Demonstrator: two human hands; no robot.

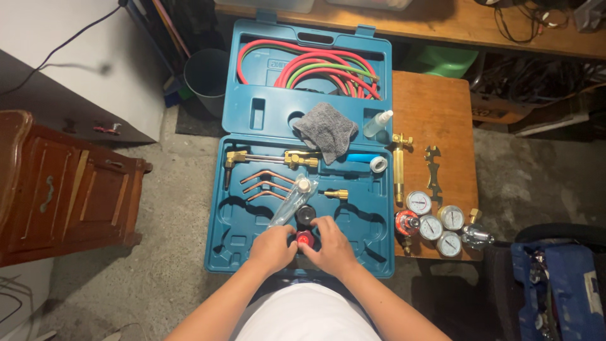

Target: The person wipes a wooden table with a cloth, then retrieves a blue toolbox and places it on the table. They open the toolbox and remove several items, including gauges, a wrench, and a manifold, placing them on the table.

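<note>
An open blue plastic tool case (252, 120) lies in front of me. Both my hands rest in its lower half. My left hand (273, 247) and my right hand (329, 245) close together around a small red round part (305, 239) set in the case. A clear plastic bag (291, 203) with something pale in it lies just above my left hand, beside a black round part (307, 214). Brass torch pieces (271, 158) and copper nozzles (265, 184) sit in their slots further up.
Red and green hoses (315, 66) coil in the lid, with a grey cloth (325, 132) and a spray bottle (377, 124). On the wooden stool (435, 107) at right lie a brass handle (398, 167), a wrench (433, 167) and pressure gauges (435, 224). A wooden cabinet (69, 183) stands left.
</note>
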